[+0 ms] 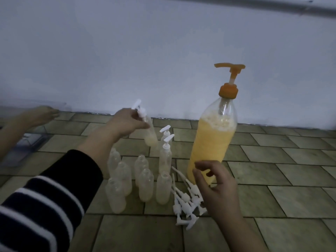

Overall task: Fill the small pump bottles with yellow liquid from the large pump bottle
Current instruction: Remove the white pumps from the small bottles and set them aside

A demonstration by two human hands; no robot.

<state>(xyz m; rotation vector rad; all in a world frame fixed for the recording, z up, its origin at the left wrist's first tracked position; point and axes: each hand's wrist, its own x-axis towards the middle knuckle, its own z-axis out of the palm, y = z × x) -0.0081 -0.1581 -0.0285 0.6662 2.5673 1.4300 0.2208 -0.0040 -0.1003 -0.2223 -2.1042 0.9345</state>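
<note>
Left hand of ours pinches a small pump bottle by its neck, held tilted above the others, while our right hand hangs loosely curled just in front of the large pump bottle.

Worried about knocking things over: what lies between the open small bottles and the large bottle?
In the head view, loose white pump heads lie on the floor between open small bottles and large bottle.
</note>
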